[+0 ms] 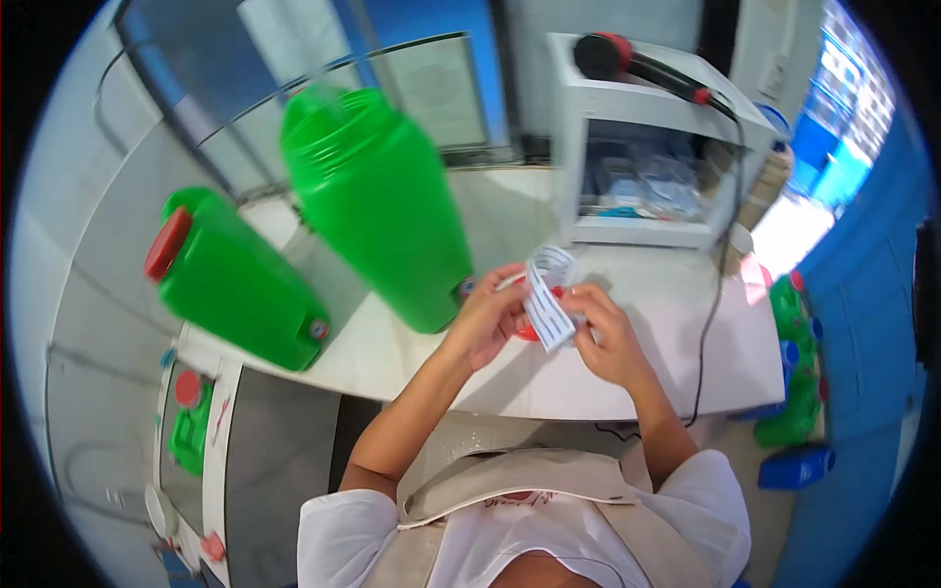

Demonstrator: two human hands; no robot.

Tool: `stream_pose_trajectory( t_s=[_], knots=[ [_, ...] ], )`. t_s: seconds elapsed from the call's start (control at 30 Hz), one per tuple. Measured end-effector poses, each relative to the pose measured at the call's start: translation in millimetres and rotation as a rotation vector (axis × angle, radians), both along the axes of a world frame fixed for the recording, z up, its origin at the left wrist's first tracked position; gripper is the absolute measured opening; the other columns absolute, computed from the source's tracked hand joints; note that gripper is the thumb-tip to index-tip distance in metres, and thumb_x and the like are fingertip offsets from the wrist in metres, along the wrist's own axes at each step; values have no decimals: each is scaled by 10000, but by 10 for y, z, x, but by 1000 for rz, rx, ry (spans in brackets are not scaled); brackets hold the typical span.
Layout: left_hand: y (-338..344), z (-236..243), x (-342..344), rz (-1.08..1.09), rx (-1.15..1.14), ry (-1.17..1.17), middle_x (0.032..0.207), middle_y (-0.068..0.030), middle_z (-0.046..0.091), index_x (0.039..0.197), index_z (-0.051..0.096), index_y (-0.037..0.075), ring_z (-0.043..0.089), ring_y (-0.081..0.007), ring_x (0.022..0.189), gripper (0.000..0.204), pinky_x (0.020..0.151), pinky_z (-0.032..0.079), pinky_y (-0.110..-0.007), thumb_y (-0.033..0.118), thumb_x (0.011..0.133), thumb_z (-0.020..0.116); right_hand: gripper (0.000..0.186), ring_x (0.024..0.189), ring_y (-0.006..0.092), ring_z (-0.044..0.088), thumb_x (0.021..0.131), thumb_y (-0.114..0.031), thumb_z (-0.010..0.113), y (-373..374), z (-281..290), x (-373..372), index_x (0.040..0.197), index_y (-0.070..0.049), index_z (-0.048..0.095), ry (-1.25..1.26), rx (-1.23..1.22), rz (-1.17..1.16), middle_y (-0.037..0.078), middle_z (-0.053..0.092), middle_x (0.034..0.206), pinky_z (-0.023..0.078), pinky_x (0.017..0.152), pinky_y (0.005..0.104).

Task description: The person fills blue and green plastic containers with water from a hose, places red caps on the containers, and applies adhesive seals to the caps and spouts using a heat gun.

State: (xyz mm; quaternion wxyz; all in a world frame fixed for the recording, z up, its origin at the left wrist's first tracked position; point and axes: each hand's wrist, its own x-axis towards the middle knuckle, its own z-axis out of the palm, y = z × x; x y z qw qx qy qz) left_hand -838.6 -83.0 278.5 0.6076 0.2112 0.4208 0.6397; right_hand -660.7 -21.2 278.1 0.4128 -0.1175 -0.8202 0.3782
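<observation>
Both hands pinch a thin, glossy white label strip [545, 299]: left hand [487, 318] grips its side, right hand [608, 333] its lower end. A red cap [529, 331] shows beneath the fingers. A smooth green plastic jug [377, 201] stands just left; bare white tabletop [686, 343] lies right.

The person wore a white short-sleeved shirt, its sleeves ending above the elbows, leaving both forearms bare. Over it lay a beige apron or vest with broad straps running off the shoulders and a flat band across the chest. The left hand [487, 318] and right hand [610, 338] were ungloved, without rings or a watch.
</observation>
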Motion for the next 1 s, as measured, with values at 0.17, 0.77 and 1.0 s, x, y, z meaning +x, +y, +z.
stream_pose_trajectory(
  t_s=[0.17,0.77,1.0],
  knots=[
    [-1042,115,-588,270,191,106,961,-69,596,1106,492,56,566,-165,876,353,820,443,-299,-6,770,578,184,771,267,560,790,-8,578,-763,167,-652,974,-6,595,-63,75,123,118,555,907,467,661,330],
    [-3008,1382,-3755,916,687,630,959,-84,524,1170,436,1,529,-131,802,404,738,449,-230,-44,775,511,404,840,273,553,713,40,434,-1758,1528,-4562,1086,-16,580,535,544,-149,142,502,1069,453,739,339],
    [-2804,1490,-4047,927,413,907,947,-83,565,1125,529,13,519,-119,751,384,692,428,-234,-5,754,429,427,1108,302,494,774,-26,341,-1562,1616,-4889,1155,20,529,220,240,105,186,511,1199,350,974,334]
  ],
)
